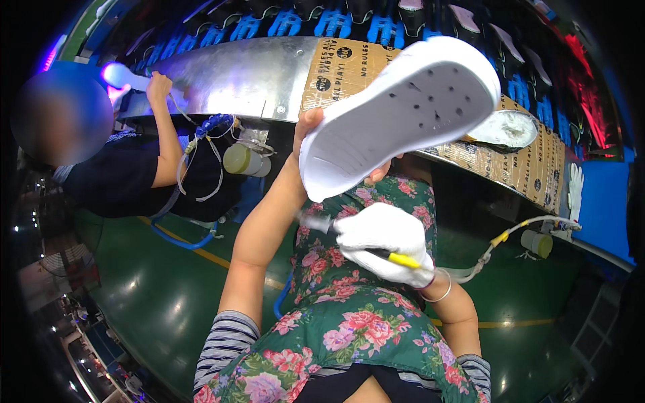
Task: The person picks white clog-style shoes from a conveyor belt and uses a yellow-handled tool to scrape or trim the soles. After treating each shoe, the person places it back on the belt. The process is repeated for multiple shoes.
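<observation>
My bare left hand grips a large white shoe sole by its edge, with fingertips showing beneath its lower side. The sole is tilted with its hollow inner face toward me, and small dark holes dot its wider end. My right hand, in a white knitted glove, is closed around a slim tool that looks like a glue brush. A yellow piece shows near the palm, and the brush's tip is blurred by motion. The brush is apart from the sole, below its narrow end.
A metal bench partly covered with cardboard runs ahead; a shoe part lies on it. Tubing trails right, near a hanging white glove. At left a person's hand holds another sole. Blue holders line the back.
</observation>
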The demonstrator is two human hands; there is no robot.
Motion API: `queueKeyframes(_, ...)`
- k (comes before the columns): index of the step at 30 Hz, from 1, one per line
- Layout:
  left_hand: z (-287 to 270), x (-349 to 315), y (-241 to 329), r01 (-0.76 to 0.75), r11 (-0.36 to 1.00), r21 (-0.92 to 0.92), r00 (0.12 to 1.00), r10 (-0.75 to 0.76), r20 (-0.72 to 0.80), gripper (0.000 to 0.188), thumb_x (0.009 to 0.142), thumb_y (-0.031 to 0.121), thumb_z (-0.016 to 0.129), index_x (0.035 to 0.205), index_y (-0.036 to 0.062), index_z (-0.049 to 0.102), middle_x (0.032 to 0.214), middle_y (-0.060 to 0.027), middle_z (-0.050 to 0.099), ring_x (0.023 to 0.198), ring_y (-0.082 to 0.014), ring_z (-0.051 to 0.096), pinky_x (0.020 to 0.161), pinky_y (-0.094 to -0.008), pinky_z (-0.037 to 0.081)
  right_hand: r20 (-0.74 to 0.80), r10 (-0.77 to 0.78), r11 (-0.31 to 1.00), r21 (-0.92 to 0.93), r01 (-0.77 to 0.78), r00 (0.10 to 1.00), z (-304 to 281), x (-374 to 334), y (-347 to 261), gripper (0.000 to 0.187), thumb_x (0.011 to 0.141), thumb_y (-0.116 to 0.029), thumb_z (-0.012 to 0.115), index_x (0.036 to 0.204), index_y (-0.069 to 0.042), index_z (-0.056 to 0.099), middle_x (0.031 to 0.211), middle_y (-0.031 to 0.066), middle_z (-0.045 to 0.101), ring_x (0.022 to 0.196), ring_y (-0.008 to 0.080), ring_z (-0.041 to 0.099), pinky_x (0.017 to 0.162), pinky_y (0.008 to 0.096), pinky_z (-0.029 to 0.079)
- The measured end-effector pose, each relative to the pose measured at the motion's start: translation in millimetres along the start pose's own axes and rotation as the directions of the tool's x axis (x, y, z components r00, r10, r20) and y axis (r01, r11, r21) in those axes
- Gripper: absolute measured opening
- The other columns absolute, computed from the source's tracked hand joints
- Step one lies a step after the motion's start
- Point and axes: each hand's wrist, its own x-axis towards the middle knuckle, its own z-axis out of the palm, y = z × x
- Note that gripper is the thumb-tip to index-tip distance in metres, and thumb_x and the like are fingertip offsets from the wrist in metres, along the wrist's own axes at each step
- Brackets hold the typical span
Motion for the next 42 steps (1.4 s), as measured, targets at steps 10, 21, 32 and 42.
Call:
queueKeyframes(10, -9.0, -4.1, 2.7, 0.021, 0.999, 0.025, 0.993, -0.018, -0.113, 0.12, 0.073, 0.088, 0.071, 0.154, 0.0017, 0.049, 0.14, -0.0292, 0.054, 0.103, -0.0376, 0.062, 0.068, -0.0438, 0.052, -0.041, 0.046, 0.999, -0.015, -0.046, 0.998, -5.8, 8.8, -4.0, 0.023, 0.078, -0.001, 0.087, 0.099, -0.007, 0.082, 0.105, 0.0114, 0.081, 0.09, 0.024, 0.077, 0.081, 0.0354, 0.06)
queueKeyframes(21, 0.5, -6.0, 0.5, -0.05, 0.997, -0.052, 0.973, 0.037, -0.229, 0.116, 0.089, 0.084, 0.057, 0.16, -0.0049, 0.037, 0.131, -0.0327, 0.059, 0.095, -0.038, 0.066, 0.071, -0.0465, 0.056, -0.127, 0.262, 0.952, 0.195, -0.235, 0.957, -21.2, 19.2, -2.4, 0.019, 0.081, -0.002, 0.088, 0.098, -0.004, 0.081, 0.102, 0.0125, 0.081, 0.094, 0.0243, 0.077, 0.085, 0.0358, 0.061)
queueKeyframes(32, 19.8, -29.1, -34.7, -0.086, 0.985, -0.151, 0.929, 0.024, -0.369, 0.094, 0.1, 0.072, 0.049, 0.165, 0.0052, 0.035, 0.14, -0.0322, 0.058, 0.107, -0.0436, 0.068, 0.082, -0.0572, 0.06, -0.31, -0.277, 0.749, -0.662, 0.003, 0.909, -95.5, 57.5, 37.8, 0.021, 0.086, -0.005, 0.082, 0.107, -0.007, 0.081, 0.102, 0.0114, 0.08, 0.089, 0.0275, 0.076, 0.08, 0.0362, 0.06)
queueKeyframes(42, -5.2, -22.0, -7.1, -0.116, 0.966, -0.232, 0.95, 0.039, -0.311, 0.108, 0.093, 0.079, 0.055, 0.163, -0.001, 0.034, 0.136, -0.0333, 0.054, 0.104, -0.044, 0.061, 0.087, -0.0563, 0.058, 0.012, -0.139, 0.959, -0.246, 0.138, 0.99, -25.4, 29.4, 11.5, 0.031, 0.078, -0.003, 0.087, 0.106, -0.011, 0.08, 0.106, 0.0097, 0.081, 0.087, 0.0277, 0.076, 0.08, 0.0377, 0.059)
